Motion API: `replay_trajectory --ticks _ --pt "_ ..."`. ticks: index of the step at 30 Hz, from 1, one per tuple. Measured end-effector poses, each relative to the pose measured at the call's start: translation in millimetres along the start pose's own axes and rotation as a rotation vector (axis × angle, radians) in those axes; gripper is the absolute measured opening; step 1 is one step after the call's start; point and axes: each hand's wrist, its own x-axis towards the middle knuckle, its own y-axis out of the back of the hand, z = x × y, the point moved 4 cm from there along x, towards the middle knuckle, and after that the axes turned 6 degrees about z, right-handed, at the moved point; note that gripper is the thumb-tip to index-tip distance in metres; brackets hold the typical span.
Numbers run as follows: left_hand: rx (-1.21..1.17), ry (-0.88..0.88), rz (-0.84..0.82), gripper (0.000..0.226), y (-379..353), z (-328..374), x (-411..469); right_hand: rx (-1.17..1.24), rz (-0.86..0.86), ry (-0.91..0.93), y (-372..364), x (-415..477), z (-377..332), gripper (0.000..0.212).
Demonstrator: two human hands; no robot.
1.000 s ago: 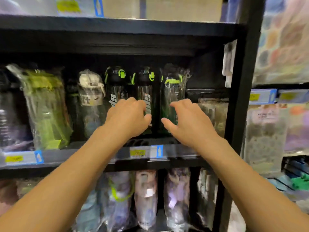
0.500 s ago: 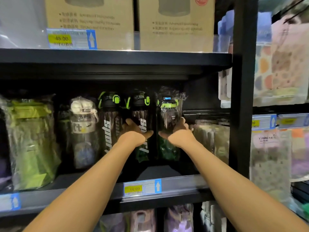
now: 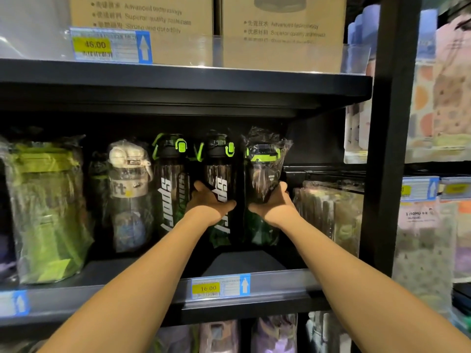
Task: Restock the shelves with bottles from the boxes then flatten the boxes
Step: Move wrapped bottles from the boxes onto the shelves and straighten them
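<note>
Bottles [image 3: 221, 171] upright in left hand [image 3: 209, 203] and right hand [image 3: 275, 208]

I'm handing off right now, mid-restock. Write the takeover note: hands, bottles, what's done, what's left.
Left hand: grips the black sport bottle, upright on the middle shelf.
Right hand: grips the plastic-wrapped green-lidded bottle beside it, also upright.
Done: both stand in the row, a second sport bottle to their left.
Left: release both, fetch more bottles, flatten the boxes; no stock boxes in view.
</note>
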Motion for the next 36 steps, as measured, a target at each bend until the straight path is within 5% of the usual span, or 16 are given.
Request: replay_trajectory --ticks 6,10,13,16,23,31,36 --pt "0.064 -0.061 -0.097 0.111 12 -7 -22 0.029 0.021 0.085 13 -27 7 0.092" --pt "0.031 -0.163 -0.054 0.066 20 -16 -39 0.039 0.032 0.109 22 -42 13 0.099" --pt "-0.1 -0.132 -0.026 0.071 32 -22 -52 0.069 0.019 0.126 32 -56 16 0.106" --pt "-0.169 -0.155 -0.079 0.108 37 -24 -62 0.05 0.039 0.145 42 -71 19 0.092" --pt "-0.265 -0.209 -0.106 0.076 40 -20 -89 0.005 0.068 0.145 59 -96 21 0.091" --pt "-0.279 -0.162 -0.118 0.078 44 -12 -109 -0.022 0.027 0.158 63 -100 23 0.09" --pt "-0.241 -0.144 -0.099 0.087 46 -11 -118 -0.104 -0.043 0.147 71 -104 22 0.118"
